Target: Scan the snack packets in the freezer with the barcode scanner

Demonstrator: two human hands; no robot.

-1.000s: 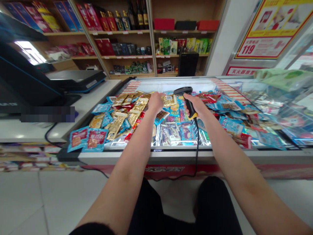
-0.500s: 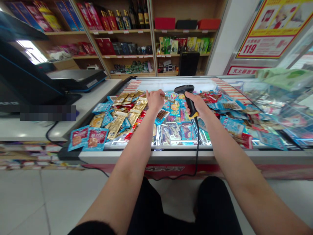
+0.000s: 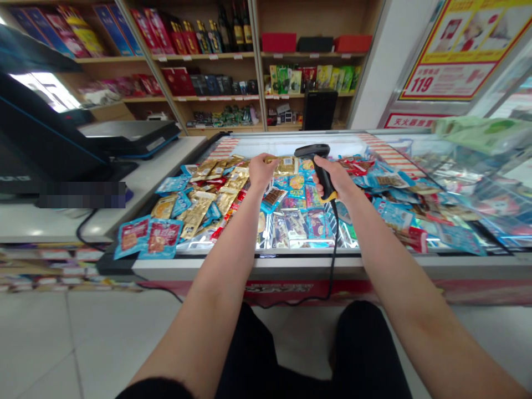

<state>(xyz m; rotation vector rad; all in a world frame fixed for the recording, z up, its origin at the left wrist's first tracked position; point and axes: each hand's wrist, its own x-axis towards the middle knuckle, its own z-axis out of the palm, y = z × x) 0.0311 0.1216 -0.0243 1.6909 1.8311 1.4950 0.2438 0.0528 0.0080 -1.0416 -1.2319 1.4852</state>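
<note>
My left hand (image 3: 261, 170) pinches one end of a gold snack packet (image 3: 287, 164), whose face with a pale label patch shows. Just to the right, my right hand (image 3: 333, 176) is wrapped round the handle of a black and yellow barcode scanner (image 3: 312, 150). The scanner's head points left, over the packet's right end. Its black cable (image 3: 334, 238) drops over the freezer's front edge. Below and left of my hands lies a heap of gold packets (image 3: 197, 210) mixed with blue and red ones. A blue packet with a brown picture (image 3: 273, 199) lies under my left wrist.
The glass-topped chest freezer (image 3: 233, 263) carries another pile of blue and red packets (image 3: 393, 213) on the right. Two blue packets (image 3: 162, 237) lie at its front left corner. A scale (image 3: 133, 136) stands on the left counter. Stocked shelves (image 3: 203, 55) line the back.
The gold packet in my left hand has turned, so its broad labelled face now shows beside the scanner. My right hand and the scanner stay almost in place.
</note>
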